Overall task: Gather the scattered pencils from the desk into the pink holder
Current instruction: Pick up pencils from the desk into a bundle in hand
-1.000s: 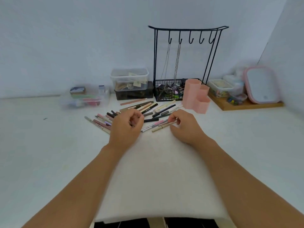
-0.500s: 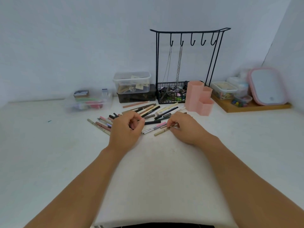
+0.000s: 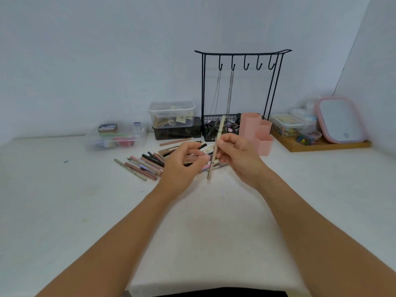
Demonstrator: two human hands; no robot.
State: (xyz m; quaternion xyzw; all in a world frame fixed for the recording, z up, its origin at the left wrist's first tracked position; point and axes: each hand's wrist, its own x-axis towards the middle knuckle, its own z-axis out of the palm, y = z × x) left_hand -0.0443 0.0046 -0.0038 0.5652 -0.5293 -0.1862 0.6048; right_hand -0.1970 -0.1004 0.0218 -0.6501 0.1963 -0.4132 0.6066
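Note:
My right hand (image 3: 239, 156) is raised above the desk and pinches a beige pencil (image 3: 221, 126) near its middle, holding it almost upright. My left hand (image 3: 179, 168) hovers just left of it, its fingers loosely curled and apart, the tips close to the pencil's lower half. Beneath and behind both hands, several pencils (image 3: 147, 165) in pink, black and beige lie scattered on the white desk (image 3: 64, 211). The pink holder (image 3: 249, 127), made of hexagonal cups, stands upright to the right of my right hand, and I see nothing inside it.
A black wire rack (image 3: 242, 54) with hooks, hanging chains and a basket stands behind the pencils. Stacked clear boxes (image 3: 171, 113) sit to its left, another clear box (image 3: 115, 139) further left. A wooden tray (image 3: 325, 145) with small containers and a pink mirror (image 3: 340, 118) is at right.
My right hand has lifted a beige pencil off the pile and turned it upright. My left hand has risen off the pencils too, toward that pencil.

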